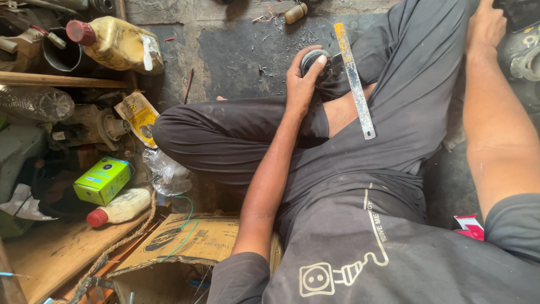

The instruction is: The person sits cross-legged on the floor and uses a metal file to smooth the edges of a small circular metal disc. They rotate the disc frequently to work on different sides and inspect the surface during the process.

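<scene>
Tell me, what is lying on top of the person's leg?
A long flat metal strip, worn yellow at its far end, lies across the dark trousers. Beside it, the left hand grips a round black part, mostly hidden by fingers.

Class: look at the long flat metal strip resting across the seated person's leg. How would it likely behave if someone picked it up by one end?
The metal strip looks thin, flat and straight, so probably stiff with slight flex. It seems light for its length. Lying loose on sloping trouser fabric, it may slide off if nudged; being flat, it is unlikely to roll.
</scene>
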